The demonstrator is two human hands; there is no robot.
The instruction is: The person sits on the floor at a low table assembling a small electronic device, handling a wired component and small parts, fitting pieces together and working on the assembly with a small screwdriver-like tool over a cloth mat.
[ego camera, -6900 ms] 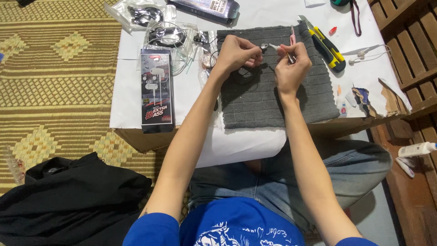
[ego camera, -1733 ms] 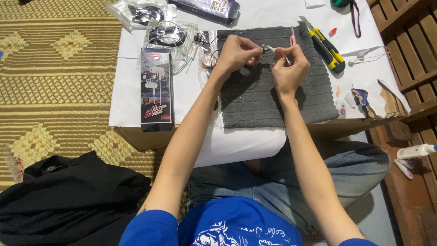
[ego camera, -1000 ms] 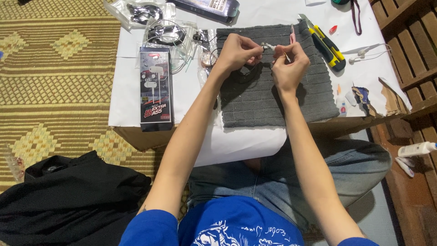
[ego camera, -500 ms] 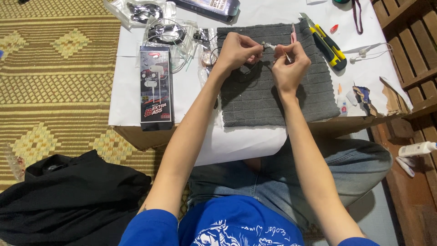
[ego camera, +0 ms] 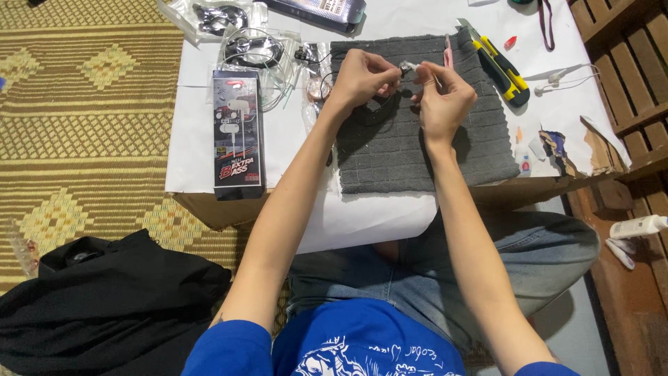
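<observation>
Over a dark grey ribbed cloth [ego camera: 410, 146], my left hand [ego camera: 362, 75] pinches a small earbud piece [ego camera: 405, 67] with a thin dark cord hanging from it. Close beside it, my right hand [ego camera: 442, 97] grips a thin pale stick-like tool [ego camera: 430, 75] whose tip meets the earbud piece. Both hands hover a little above the cloth, almost touching each other. What the fingers hide of the small part cannot be made out.
A yellow-and-black utility knife [ego camera: 495, 61] lies at the cloth's far right. A black earphone box [ego camera: 236, 132], clear bags of coiled cables [ego camera: 254, 49], white earphones [ego camera: 560, 75] and a small glue tube [ego camera: 523, 150] sit on the white-covered table [ego camera: 292, 132]. Black fabric [ego camera: 104, 299] lies on the woven mat.
Both hands stay together over the cloth's far edge, with only small finger movements on the earbud piece. Nothing else has moved.
</observation>
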